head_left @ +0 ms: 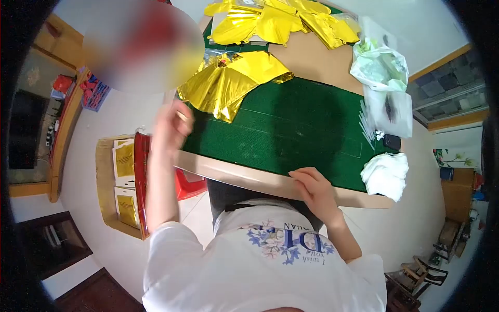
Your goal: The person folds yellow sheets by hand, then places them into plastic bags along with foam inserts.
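At the near edge of the green table [291, 130], the right hand [314, 187] is resting with fingers curled, grasping nothing. Left of the table, the blurred left hand [171, 125] is pinching a thin straw-like stick [182, 115]. Beyond it, gold foil balloons [234, 83] are lying on the table, more heaped farther back.

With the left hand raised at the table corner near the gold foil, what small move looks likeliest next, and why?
Probably the left hand reaches right to the crumpled gold foil balloon on the green felt table: it is the nearest thing, while the right hand rests on the table's near edge, holding nothing.
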Tool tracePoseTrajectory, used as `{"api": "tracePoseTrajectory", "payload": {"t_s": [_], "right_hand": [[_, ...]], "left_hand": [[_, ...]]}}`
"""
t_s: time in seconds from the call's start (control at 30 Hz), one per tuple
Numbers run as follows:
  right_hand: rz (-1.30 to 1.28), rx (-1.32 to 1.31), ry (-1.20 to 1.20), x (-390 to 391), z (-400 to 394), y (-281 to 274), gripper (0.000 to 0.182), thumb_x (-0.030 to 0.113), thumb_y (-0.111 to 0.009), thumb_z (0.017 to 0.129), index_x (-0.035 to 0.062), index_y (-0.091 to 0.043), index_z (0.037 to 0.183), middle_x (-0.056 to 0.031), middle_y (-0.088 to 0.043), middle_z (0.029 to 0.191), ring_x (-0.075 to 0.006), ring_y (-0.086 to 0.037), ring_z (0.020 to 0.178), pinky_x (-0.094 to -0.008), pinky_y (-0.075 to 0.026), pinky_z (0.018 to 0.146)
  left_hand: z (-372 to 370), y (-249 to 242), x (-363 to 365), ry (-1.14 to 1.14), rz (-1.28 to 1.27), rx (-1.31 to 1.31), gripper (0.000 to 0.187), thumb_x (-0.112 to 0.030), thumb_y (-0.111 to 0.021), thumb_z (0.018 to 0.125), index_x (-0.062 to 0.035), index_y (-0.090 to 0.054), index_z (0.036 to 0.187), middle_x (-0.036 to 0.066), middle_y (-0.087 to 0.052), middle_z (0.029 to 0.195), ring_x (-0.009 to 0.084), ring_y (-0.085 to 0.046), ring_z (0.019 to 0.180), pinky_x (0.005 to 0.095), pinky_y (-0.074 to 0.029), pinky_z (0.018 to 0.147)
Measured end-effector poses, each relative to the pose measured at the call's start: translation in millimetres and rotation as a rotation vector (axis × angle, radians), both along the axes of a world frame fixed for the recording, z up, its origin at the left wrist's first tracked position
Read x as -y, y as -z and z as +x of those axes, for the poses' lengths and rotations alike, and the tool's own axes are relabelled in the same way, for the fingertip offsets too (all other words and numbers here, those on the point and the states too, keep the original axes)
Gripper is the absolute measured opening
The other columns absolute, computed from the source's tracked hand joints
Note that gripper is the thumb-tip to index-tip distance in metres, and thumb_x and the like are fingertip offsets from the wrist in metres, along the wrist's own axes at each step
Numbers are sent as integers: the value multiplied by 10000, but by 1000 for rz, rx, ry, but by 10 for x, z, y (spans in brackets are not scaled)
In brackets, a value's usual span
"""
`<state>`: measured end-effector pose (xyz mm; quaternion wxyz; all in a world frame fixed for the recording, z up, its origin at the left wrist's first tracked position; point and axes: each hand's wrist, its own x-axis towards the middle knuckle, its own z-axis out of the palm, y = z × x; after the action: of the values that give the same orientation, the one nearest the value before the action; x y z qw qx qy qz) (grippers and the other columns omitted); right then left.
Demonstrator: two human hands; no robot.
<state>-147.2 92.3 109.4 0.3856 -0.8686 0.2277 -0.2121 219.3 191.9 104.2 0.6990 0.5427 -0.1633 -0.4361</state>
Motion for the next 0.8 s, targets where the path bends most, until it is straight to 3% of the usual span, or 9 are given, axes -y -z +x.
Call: {"api": "tracePoseTrajectory", "payload": {"t_s": [0.07, 0.1, 0.17, 0.37, 0.43, 0.5, 0.6, 0.67, 0.8], "right_hand": [[90, -103, 73, -7, -104, 94, 216, 5, -583, 874, 35, -640, 1080, -124, -609, 1010, -265, -624, 884, -316, -505, 733], [85, -104, 78, -22, -143, 143, 216, 5, -583, 874, 35, -640, 1080, -124, -609, 1010, -265, -624, 884, -316, -505, 733], [117, -136, 104, -34, -204, 237, 207, 6, -583, 876, 29, -641, 1074, -129, -609, 1007, -269, -624, 885, -316, -503, 740], [83, -110, 170, -49, -330, 423, 197, 26, -589, 879, 57, -644, 1065, -113, -613, 989, -273, -628, 819, -322, -509, 699], [89, -105, 182, -50, -328, 391, 195, 25, -586, 880, 57, -647, 1063, -108, -616, 978, -263, -632, 806, -321, -507, 689], [96, -97, 186, -23, -291, 370, 193, 23, -583, 882, 58, -650, 1060, -103, -619, 967, -252, -635, 793, -320, -506, 679], [413, -130, 191, 24, -170, 348, 297, 37, -626, 856, 46, -614, 1152, -130, -591, 1119, -276, -605, 1008, -348, -496, 831], [-10, 71, 304, -5, 19, 295, 540, 57, -687, 801, 55, -497, 1307, -175, -470, 1338, -315, -500, 1205, -382, -427, 978], [-146, 155, 271, 30, 230, 185, 752, 66, -728, 751, 48, -360, 1407, -214, -305, 1474, -354, -370, 1326, -402, -340, 1070]], "left_hand": [[852, -26, 163, -157, 11, 291, 266, -271, -466, 954, -67, -629, 902, 38, -617, 792, 117, -567, 738, 271, -454, 642], [1274, 147, 268, -319, 156, 554, 359, -330, -507, 933, -40, -648, 1091, 102, -677, 983, 178, -614, 969, 314, -480, 800], [1848, 369, 480, -397, 791, 1418, 483, -397, -575, 883, -18, -627, 1178, 166, -677, 1070, 240, -622, 1068, 337, -475, 879], [1201, 552, 894, 17, 702, 1155, 450, -386, -658, 826, 32, -681, 990, 186, -700, 855, 267, -689, 816, 364, -516, 755], [1114, 635, 935, 330, 780, 1175, 342, -338, -680, 834, -1, -705, 886, 101, -666, 696, 182, -620, 610, 322, -482, 585], [787, 417, 917, 298, 609, 940, 288, -317, -685, 842, -30, -688, 821, 55, -620, 644, 133, -548, 555, 290, -428, 530], [-247, -172, 839, 154, 286, 534, 295, -289, -684, 870, -106, -583, 663, -54, -514, 586, 26, -416, 506, 219, -328, 472], [-801, -245, 748, 157, 249, 584, 313, -252, -687, 873, -94, -553, 638, -61, -518, 588, 37, -430, 510, 219, -336, 471], [-1717, -102, 678, 228, 85, 599, 261, -79, -679, 865, -18, -553, 645, -46, -534, 595, 17, -465, 573, 207, -364, 499]]}}
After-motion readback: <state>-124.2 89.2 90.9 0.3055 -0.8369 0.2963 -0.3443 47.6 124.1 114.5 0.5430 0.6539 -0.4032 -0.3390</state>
